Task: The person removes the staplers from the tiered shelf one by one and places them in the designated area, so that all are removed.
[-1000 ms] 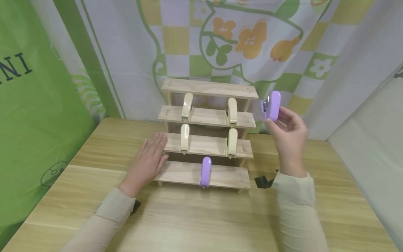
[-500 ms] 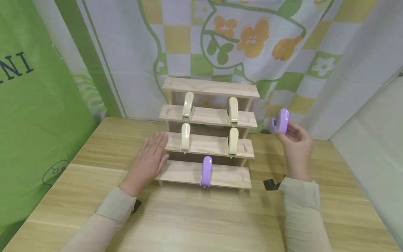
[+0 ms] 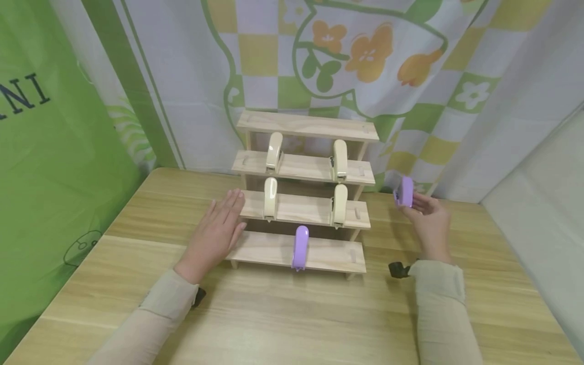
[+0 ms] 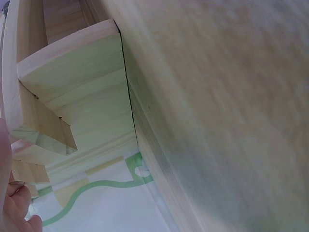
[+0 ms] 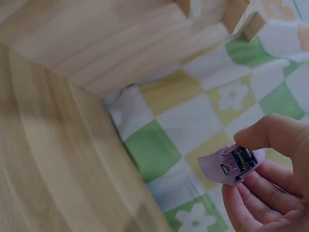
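Observation:
A purple stapler [image 3: 405, 191] is pinched between the thumb and fingers of my right hand [image 3: 431, 223], off to the right of the wooden tiered shelf [image 3: 307, 124]. In the right wrist view the same stapler [image 5: 236, 163] shows its metal works between thumb and fingertips. My left hand [image 3: 214, 233] lies with straight fingers against the left side of the shelf. On the lowest tier stands another purple stapler [image 3: 300, 248]. Cream staplers stand on the tiers above, one at left [image 3: 270, 198] and one at right [image 3: 339, 205], with two more on the tier behind.
The shelf stands on a wooden table [image 3: 283, 319]. A patterned curtain [image 3: 255, 56] hangs close behind it, and a green cloth [image 3: 55, 137] borders the left side. Black wrist-worn pieces [image 3: 399, 269] show near both cuffs.
My right hand has moved down and slightly right, carrying the purple stapler from beside the upper tiers to a lower spot over the table's back edge. The left hand stays against the shelf.

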Demonstrator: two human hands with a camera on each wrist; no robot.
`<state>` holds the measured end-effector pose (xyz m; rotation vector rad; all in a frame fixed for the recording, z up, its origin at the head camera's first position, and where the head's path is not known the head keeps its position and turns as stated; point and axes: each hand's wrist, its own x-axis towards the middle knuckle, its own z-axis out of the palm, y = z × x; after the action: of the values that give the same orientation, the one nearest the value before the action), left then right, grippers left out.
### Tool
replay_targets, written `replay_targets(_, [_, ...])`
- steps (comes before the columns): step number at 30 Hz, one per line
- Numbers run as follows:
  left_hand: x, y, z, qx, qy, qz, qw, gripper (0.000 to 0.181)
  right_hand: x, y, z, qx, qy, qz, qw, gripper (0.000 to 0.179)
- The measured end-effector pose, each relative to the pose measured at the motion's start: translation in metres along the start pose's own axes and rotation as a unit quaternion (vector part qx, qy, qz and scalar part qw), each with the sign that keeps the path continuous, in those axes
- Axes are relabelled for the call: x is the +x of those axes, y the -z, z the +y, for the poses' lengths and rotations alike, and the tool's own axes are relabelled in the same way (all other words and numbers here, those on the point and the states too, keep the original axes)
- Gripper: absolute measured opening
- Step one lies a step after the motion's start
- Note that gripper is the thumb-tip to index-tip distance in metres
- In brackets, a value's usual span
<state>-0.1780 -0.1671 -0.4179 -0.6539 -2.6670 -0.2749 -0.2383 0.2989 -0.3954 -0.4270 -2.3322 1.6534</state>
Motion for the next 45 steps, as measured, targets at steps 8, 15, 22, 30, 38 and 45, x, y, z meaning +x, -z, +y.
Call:
replay_targets(8, [0.0, -0.001, 0.0, 0.005, -0.007, 0.004, 1.0, 0.064, 0.007, 0.004, 0.024, -0.039, 0.018, -0.039, 0.9983, 0.051])
replay_targets(15, [0.0, -0.001, 0.0, 0.005, -0.007, 0.002, 1.0, 0.064, 0.011, 0.006, 0.039, -0.067, 0.018, -0.059, 0.9958, 0.052])
replay_targets(22, [0.0, -0.003, -0.001, 0.001, -0.004, 0.003, 1.0, 0.065, 0.014, 0.003, 0.045, -0.073, 0.023, -0.061, 0.9952, 0.051])
replay_targets(30, [0.0, -0.003, 0.0, 0.004, -0.004, 0.004, 1.0, 0.065, 0.015, 0.001, 0.05, -0.066, 0.01, -0.056, 0.9962, 0.052])
replay_targets(38, [0.0, -0.001, 0.0, 0.001, -0.003, 0.004, 1.0, 0.064, 0.013, 0.001, 0.051, -0.052, -0.006, -0.053, 0.9972, 0.053])
replay_targets(45, [0.001, -0.002, -0.001, 0.003, -0.007, 0.008, 0.9999, 0.065, 0.016, 0.002, 0.055, -0.052, -0.012, -0.055, 0.9971, 0.054])
